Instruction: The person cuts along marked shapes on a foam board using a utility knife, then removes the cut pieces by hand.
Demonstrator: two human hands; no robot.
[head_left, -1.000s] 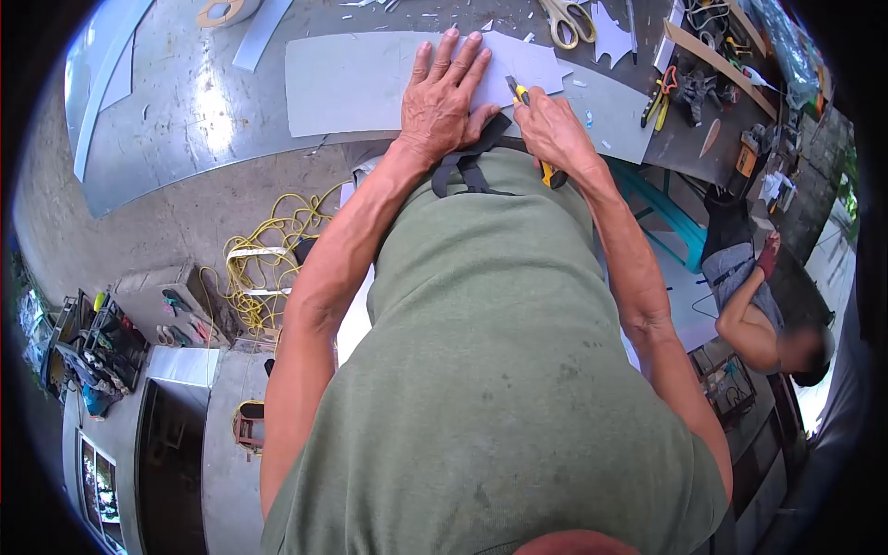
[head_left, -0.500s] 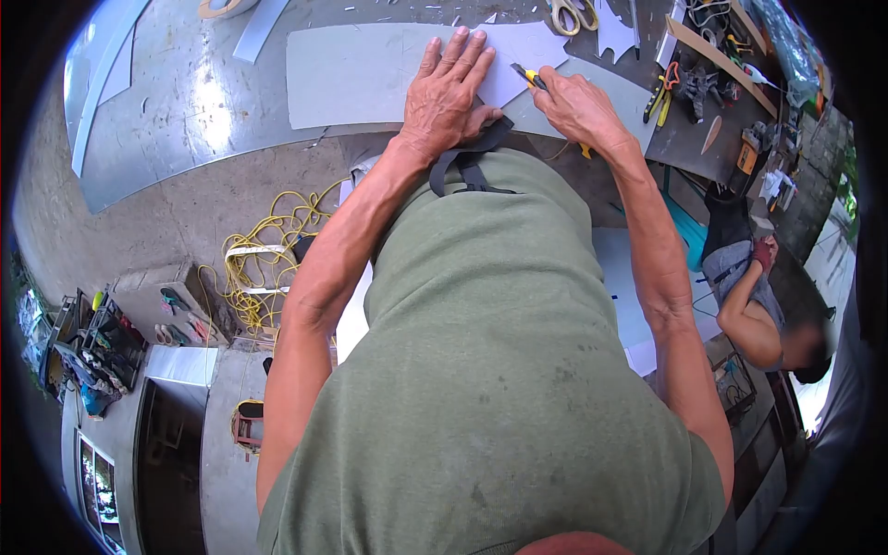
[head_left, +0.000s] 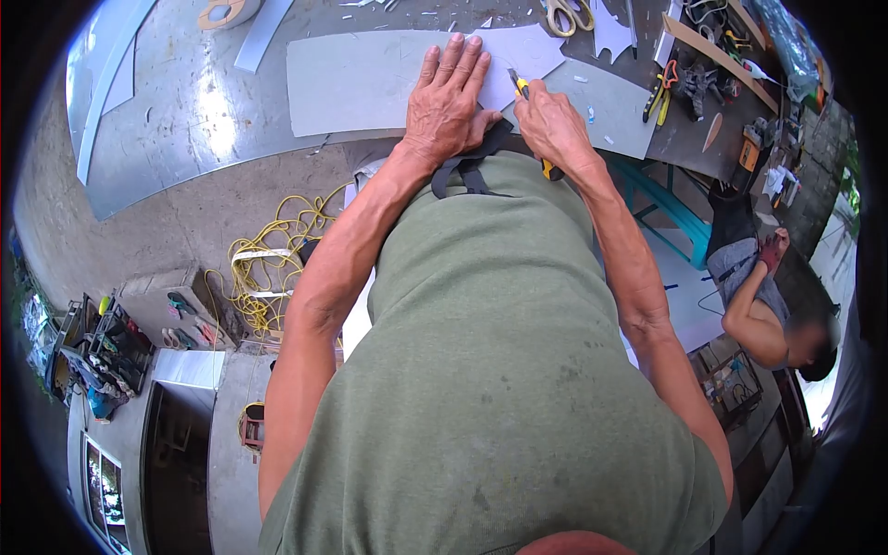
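My left hand (head_left: 448, 100) lies with its fingers spread over a grey sheet (head_left: 351, 85) and the left part of a white piece (head_left: 527, 57). In my right hand (head_left: 553, 125) is a yellow and black utility knife (head_left: 520, 85), its blade toward the white piece. Under the white piece, the grey sheet stretches out to the left and right. Scissors (head_left: 561, 17) lie just beyond the white piece, beside a jagged white cutout (head_left: 610, 35).
Pliers (head_left: 659, 94), wood strips (head_left: 717, 60) and a tape roll (head_left: 224, 11) lie on the metal table (head_left: 176, 139). Yellow cord (head_left: 264, 277) is heaped on the floor. Another person (head_left: 754, 296) is at the right, near a teal stand (head_left: 671, 215).
My right hand moved right and back left with the knife. The white piece shifted and its right edge now looks straighter. My left hand stayed nearly still.
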